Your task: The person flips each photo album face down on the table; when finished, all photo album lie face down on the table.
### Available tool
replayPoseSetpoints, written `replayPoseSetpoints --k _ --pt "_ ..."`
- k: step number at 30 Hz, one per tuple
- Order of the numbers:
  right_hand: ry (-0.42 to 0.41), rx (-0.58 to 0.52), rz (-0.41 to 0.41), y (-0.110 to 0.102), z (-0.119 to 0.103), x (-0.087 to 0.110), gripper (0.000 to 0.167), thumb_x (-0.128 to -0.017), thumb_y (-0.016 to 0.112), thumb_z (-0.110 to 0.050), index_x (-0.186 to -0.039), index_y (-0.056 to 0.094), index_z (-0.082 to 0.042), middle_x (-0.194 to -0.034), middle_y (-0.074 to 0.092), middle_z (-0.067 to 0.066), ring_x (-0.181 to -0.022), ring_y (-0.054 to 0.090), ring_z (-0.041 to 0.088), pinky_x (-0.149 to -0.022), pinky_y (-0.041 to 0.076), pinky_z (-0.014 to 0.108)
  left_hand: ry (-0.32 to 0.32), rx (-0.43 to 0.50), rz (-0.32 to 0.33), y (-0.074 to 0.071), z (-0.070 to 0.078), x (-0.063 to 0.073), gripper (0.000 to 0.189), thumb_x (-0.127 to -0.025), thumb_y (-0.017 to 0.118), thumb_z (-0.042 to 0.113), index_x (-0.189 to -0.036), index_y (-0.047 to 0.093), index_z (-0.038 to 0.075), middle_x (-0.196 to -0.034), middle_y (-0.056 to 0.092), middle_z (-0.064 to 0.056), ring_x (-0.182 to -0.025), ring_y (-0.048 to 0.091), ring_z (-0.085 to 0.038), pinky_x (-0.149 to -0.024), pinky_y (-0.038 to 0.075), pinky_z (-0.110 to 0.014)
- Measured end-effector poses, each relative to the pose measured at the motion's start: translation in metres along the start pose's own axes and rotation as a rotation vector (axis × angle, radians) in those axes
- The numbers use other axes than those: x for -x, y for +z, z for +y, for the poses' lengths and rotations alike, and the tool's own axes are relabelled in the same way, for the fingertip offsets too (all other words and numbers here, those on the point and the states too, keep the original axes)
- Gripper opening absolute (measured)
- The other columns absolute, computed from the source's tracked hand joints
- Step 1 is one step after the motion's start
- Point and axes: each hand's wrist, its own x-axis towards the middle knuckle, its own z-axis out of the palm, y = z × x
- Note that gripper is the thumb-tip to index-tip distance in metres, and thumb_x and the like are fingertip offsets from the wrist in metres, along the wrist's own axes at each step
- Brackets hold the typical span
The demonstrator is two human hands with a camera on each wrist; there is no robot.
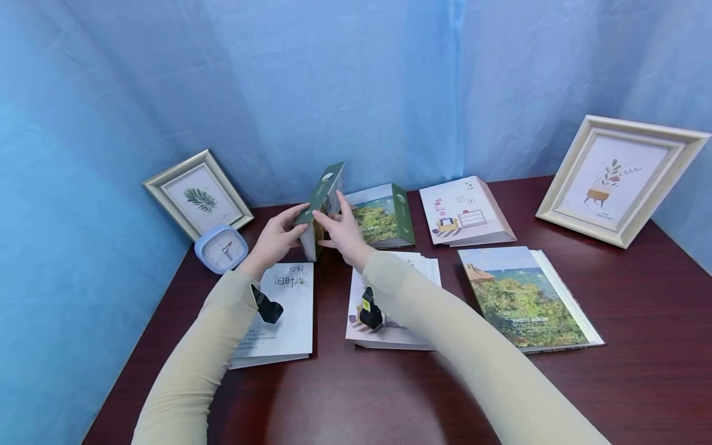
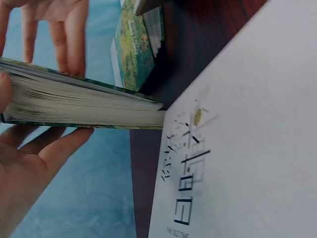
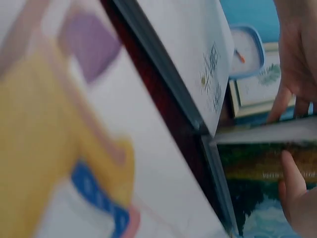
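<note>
Evidently, a green-spined album [image 1: 328, 183] stands on edge toward the back of the surface [image 1: 334, 383], between the left hand [image 1: 276, 240] and the right hand [image 1: 346, 233], with the fingers of both clamped on it. The left wrist view shows its page block, barely visible from the head, and the left fingers [image 2: 67, 145] flat along one cover. Only the right wrist view shows the right thumb against the picture cover, and, blurred, a yellow armchair [image 3: 64, 129] printed on the white albums [image 1: 397, 337], which the right sleeve [image 1: 439, 321] partly hides from the head.
</note>
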Motion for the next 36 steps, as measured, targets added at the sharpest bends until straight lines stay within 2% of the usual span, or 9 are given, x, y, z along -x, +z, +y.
replayPoseSetpoints --k 7,11,15,19,24,30,33,36 --pt "-0.038 -0.008 -0.031 0.008 0.006 -0.003 0.063 -0.101 0.047 -0.026 -0.152 0.013 -0.032 -0.156 0.022 0.012 -0.138 0.035 0.028 -0.098 0.045 0.05 0.033 -0.016 0.027 0.0 0.002 0.005 0.046 -0.099 0.05 0.016 -0.144 0.042 0.016 -0.153 0.033 -0.008 -0.129 0.047 -0.03 -0.092 0.047 -0.054" --pt "-0.018 -0.033 -0.053 0.004 0.009 -0.008 0.057 -0.103 0.042 -0.023 -0.152 0.015 -0.032 -0.157 0.019 0.011 -0.134 0.04 0.031 -0.1 0.043 0.051 0.025 -0.069 0.056 0.003 0.005 0.002 0.043 -0.098 0.051 0.014 -0.141 0.047 0.013 -0.157 0.025 -0.003 -0.128 0.048 -0.028 -0.085 0.049 -0.046" --pt "0.02 -0.112 -0.075 0.002 0.012 -0.013 0.054 -0.103 0.039 -0.019 -0.152 0.018 -0.03 -0.158 0.015 0.013 -0.134 0.04 0.034 -0.101 0.042 0.051 0.015 -0.158 0.106 0.006 0.006 -0.002 0.041 -0.097 0.053 0.011 -0.138 0.051 0.013 -0.156 0.025 -0.004 -0.133 0.043 -0.026 -0.094 0.047 -0.04" --pt "0.065 -0.165 -0.084 0.001 0.016 -0.016 0.053 -0.104 0.036 -0.016 -0.152 0.017 -0.027 -0.154 0.023 0.016 -0.132 0.041 0.035 -0.102 0.042 0.049 0.006 -0.259 0.127 0.008 0.003 -0.003 0.041 -0.095 0.056 0.011 -0.136 0.053 0.013 -0.155 0.027 -0.007 -0.138 0.035 -0.027 -0.104 0.041 -0.042" --pt "0.145 -0.159 -0.079 -0.002 0.023 -0.017 0.054 -0.104 0.031 -0.01 -0.153 0.014 -0.024 -0.149 0.03 0.017 -0.132 0.042 0.032 -0.103 0.043 0.043 -0.019 -0.355 0.09 0.012 -0.002 -0.003 0.039 -0.095 0.056 0.008 -0.134 0.055 0.009 -0.153 0.031 -0.014 -0.134 0.04 -0.032 -0.102 0.043 -0.042" --pt "0.222 -0.138 -0.063 -0.007 0.029 -0.021 0.059 -0.102 0.031 0.0 -0.153 0.012 -0.022 -0.155 0.022 0.017 -0.135 0.038 0.031 -0.102 0.044 0.038 -0.07 -0.507 0.018 0.018 -0.008 -0.008 0.041 -0.094 0.057 0.009 -0.135 0.054 0.01 -0.149 0.037 -0.018 -0.13 0.044 -0.035 -0.099 0.046 -0.042" --pt "0.243 -0.117 -0.064 -0.01 0.032 -0.023 0.063 -0.1 0.033 0.004 -0.154 0.012 -0.02 -0.154 0.022 0.019 -0.133 0.042 0.029 -0.099 0.047 0.033 -0.082 -0.554 -0.011 0.021 -0.01 -0.011 0.041 -0.094 0.057 0.01 -0.135 0.054 0.01 -0.149 0.036 -0.019 -0.133 0.04 -0.035 -0.095 0.048 -0.04" --pt "0.264 -0.097 -0.053 -0.011 0.035 -0.024 0.064 -0.099 0.035 0.006 -0.153 0.013 -0.018 -0.154 0.023 0.021 -0.132 0.043 0.029 -0.098 0.047 0.031 -0.079 -0.588 -0.028 0.023 -0.012 -0.013 0.041 -0.094 0.058 0.01 -0.135 0.054 0.01 -0.148 0.037 -0.02 -0.133 0.04 -0.035 -0.086 0.05 -0.036"
